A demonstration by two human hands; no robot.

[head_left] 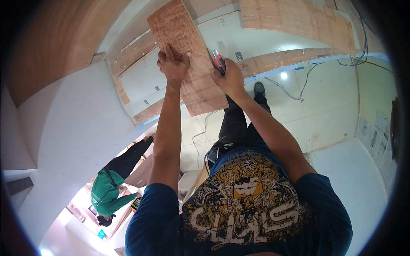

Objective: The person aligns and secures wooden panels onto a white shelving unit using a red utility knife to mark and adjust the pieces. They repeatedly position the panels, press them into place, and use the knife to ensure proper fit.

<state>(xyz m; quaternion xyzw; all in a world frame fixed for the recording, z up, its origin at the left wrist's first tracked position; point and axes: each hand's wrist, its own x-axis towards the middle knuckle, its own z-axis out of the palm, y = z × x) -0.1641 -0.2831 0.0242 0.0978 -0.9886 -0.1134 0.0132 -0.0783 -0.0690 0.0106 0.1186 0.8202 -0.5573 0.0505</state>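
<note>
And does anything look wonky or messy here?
A little. The wooden board under the left hand lies slanted across the pale worktop, one end poking past its edge. Also, a grey cable trails loosely across the floor, looking untidy.

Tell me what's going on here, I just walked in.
A person's left hand rests on a wooden board. The right hand holds a red-and-black hand tool by the board's right edge. The board's near end projects past the pale surface beneath. A co-worker in green is off to the left.
</note>
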